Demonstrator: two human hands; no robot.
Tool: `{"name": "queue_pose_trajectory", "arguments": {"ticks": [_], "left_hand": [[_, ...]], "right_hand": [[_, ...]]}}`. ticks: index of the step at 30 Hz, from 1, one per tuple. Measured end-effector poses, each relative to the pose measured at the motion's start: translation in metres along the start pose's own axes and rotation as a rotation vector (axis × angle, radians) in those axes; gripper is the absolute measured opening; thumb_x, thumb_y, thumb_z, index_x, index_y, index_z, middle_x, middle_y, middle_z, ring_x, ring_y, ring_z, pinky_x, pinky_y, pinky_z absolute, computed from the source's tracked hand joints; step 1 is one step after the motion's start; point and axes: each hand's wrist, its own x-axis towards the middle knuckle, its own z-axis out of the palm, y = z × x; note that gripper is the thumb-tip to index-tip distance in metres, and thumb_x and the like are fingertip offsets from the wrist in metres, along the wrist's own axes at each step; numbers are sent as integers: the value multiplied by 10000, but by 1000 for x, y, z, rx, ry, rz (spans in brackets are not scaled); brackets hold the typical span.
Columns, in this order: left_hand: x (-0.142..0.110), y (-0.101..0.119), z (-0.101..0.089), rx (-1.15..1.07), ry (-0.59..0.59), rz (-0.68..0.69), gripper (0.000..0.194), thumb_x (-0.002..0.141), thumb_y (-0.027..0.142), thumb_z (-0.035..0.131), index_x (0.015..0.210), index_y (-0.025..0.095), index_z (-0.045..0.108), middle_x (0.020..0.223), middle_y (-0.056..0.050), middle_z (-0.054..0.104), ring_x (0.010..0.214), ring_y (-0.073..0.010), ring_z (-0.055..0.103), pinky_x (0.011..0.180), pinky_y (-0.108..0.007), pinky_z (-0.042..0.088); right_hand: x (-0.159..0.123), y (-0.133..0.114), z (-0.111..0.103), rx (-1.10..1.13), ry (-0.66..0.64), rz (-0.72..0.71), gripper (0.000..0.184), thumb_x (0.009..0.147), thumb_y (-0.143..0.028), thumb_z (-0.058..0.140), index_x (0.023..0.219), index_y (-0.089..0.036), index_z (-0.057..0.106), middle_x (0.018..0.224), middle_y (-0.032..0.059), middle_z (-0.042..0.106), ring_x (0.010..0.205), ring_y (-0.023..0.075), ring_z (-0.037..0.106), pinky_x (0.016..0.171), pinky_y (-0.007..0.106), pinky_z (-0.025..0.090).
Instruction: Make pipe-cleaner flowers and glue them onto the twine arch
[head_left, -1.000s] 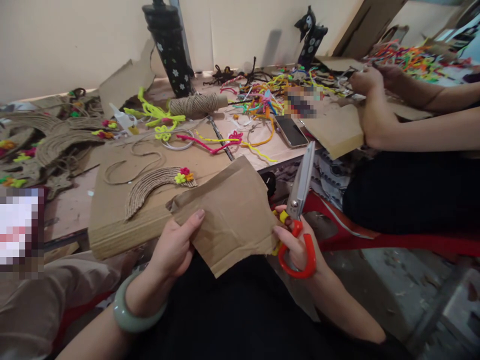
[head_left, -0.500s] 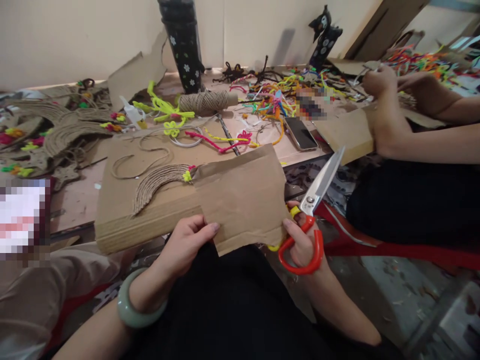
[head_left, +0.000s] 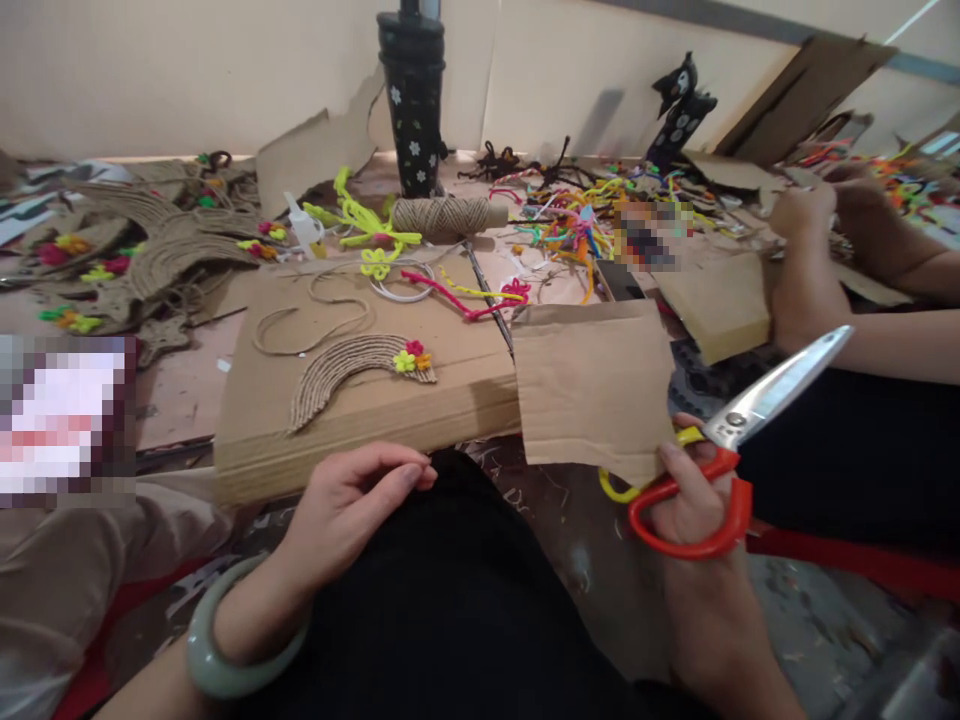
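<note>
My right hand [head_left: 697, 500] is closed round scissors [head_left: 727, 450] with red and yellow handles, blades pointing up and right. Its thumb and fingers also pinch the lower right corner of a creased cardboard piece [head_left: 596, 385]. My left hand [head_left: 360, 505], with a pale green bangle [head_left: 214, 640] on the wrist, hovers above my lap. Its thumb and fingers are drawn together, and I see nothing between them. Just beyond it, a twine arch [head_left: 349, 375] with small pink, yellow and orange flowers lies on a thick cardboard stack [head_left: 262, 440].
A twine spool [head_left: 450, 215], glue bottle [head_left: 304, 228], tweezers [head_left: 487, 300] and colourful cords [head_left: 577, 220] cover the table behind. More twine arches [head_left: 180, 245] are piled at left. At right, another person's arms [head_left: 810, 250] reach over the table. A black flowered container [head_left: 412, 110] stands by the wall.
My left hand has let go of the cardboard piece. My right hand has carried the piece and the scissors to the right, uncovering the flowered end of the twine arch.
</note>
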Motion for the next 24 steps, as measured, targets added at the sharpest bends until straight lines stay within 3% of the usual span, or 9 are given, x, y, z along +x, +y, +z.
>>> {"name": "queue_pose_trajectory", "arguments": {"ticks": [7, 11, 15, 19, 24], "left_hand": [[-15, 15, -28, 92, 282, 57, 127, 760, 361, 682, 708, 260, 740, 675, -32, 736, 656, -200, 672, 658, -266, 536], [-19, 6, -47, 88, 368, 41, 121, 756, 372, 689, 715, 266, 731, 673, -17, 739, 646, -193, 678, 661, -256, 546], [-23, -10, -70, 108, 487, 86, 129, 762, 370, 683, 714, 259, 726, 673, 0, 736, 666, -186, 675, 677, -237, 540], [-26, -22, -85, 117, 582, 55, 108, 761, 350, 687, 726, 254, 723, 690, 10, 733, 688, -179, 662, 696, -225, 527], [-29, -32, -101, 88, 645, 17, 99, 746, 333, 715, 727, 238, 733, 714, 3, 737, 718, -171, 649, 723, -201, 514]], "right_hand": [[21, -1, 20, -67, -5, -69, 384, 659, -290, 690, 1021, -234, 574, 843, 5, 567, 747, 184, 624, 714, 357, 541], [28, -5, 43, -68, -66, -35, 444, 646, -293, 728, 1064, -243, 586, 861, -5, 608, 718, 176, 637, 660, 324, 541], [42, -1, 60, -130, -89, -86, 494, 620, -320, 749, 1081, -245, 586, 835, -17, 597, 673, 166, 618, 615, 309, 527], [60, 4, 66, -546, -146, -201, 527, 675, -496, 684, 1115, -226, 583, 798, 3, 593, 648, 180, 585, 611, 340, 504], [73, -17, 60, -1014, -88, -335, 671, 656, -609, 658, 1194, -216, 586, 906, 88, 669, 866, 309, 627, 781, 442, 470]]}}
